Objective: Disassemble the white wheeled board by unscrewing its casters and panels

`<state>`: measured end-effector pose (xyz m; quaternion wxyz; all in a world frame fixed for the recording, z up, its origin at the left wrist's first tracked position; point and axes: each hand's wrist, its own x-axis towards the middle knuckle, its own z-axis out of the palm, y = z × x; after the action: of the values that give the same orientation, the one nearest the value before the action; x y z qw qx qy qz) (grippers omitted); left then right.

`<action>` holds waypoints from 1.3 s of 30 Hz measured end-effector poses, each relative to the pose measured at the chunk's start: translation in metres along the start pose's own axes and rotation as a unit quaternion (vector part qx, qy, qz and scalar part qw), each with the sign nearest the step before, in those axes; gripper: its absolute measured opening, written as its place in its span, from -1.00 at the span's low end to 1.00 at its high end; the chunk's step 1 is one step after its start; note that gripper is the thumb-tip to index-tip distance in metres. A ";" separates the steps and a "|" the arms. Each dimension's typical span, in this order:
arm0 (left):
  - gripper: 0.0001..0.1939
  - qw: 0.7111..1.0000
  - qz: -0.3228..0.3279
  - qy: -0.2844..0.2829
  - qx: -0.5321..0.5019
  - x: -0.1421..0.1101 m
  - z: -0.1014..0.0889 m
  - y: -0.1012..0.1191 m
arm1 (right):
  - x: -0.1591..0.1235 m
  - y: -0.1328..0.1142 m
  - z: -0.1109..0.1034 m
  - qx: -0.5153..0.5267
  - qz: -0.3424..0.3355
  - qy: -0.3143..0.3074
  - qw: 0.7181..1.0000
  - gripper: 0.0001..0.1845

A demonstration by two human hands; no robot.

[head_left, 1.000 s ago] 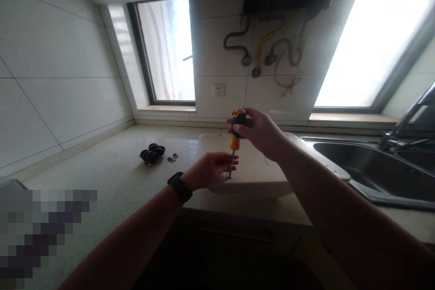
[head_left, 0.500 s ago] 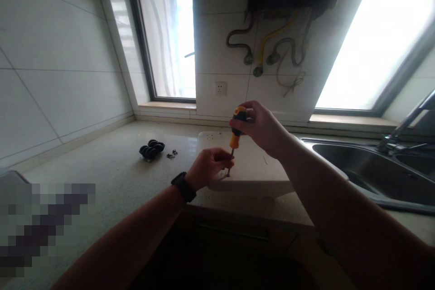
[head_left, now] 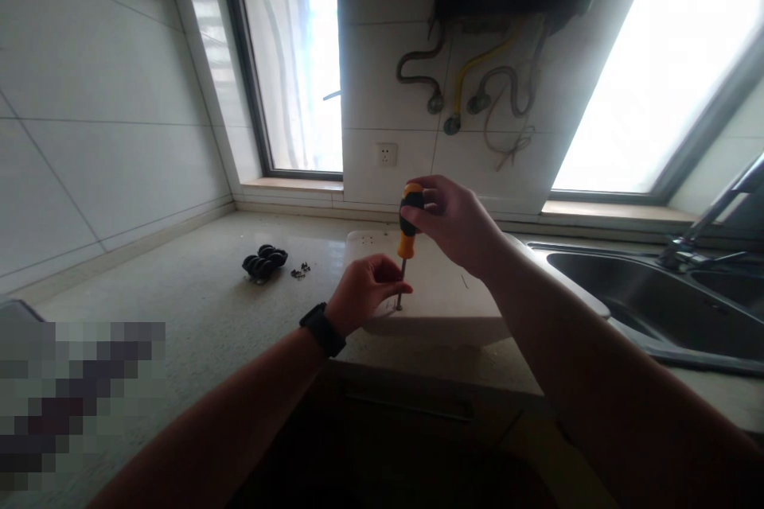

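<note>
An orange and black screwdriver (head_left: 408, 211) stands nearly upright, its handle gripped by my right hand (head_left: 454, 215). Its tip meets a small spot, apparently a screw, near the front left corner of a white flat panel (head_left: 442, 278). Thumb and fingers of my left hand (head_left: 376, 282) pinch the screwdriver's shaft just above that tip. A black watch (head_left: 322, 328) is on my left wrist. On the counter left of the panel lie black ribbed parts (head_left: 264, 263), possibly casters, beside a small heap of screws (head_left: 301, 271).
To the right of the panel is a steel sink (head_left: 602, 286) with a faucet (head_left: 686, 246). A wall socket (head_left: 386, 154) and hoses (head_left: 459, 87) under a wall unit are behind. The stone counter (head_left: 196, 286) runs left to the tiled wall.
The screwdriver has become a little more upright, its handle shifting slightly left with my right hand. My left fingers stay at the shaft.
</note>
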<state>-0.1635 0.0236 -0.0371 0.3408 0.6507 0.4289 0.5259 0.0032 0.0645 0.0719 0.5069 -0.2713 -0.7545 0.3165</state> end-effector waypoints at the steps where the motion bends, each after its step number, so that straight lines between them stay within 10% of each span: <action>1: -0.70 1.000 0.003 -0.028 0.002 0.001 -0.003 0.001 | 0.001 0.000 0.000 0.020 0.001 -0.006 1.000 -0.53; 6: -0.73 0.989 0.010 -0.140 0.038 0.005 -0.019 0.009 | 0.001 0.000 -0.002 0.062 0.006 -0.018 0.998 -0.54; 39: -0.79 0.995 0.022 -0.057 0.080 0.003 -0.006 0.003 | -0.003 0.006 -0.003 -0.110 -0.014 0.012 0.994 -0.46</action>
<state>-0.1684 0.0246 -0.0317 0.3001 0.7138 0.4351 0.4595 0.0078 0.0672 0.0668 0.4875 -0.3187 -0.7821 0.2216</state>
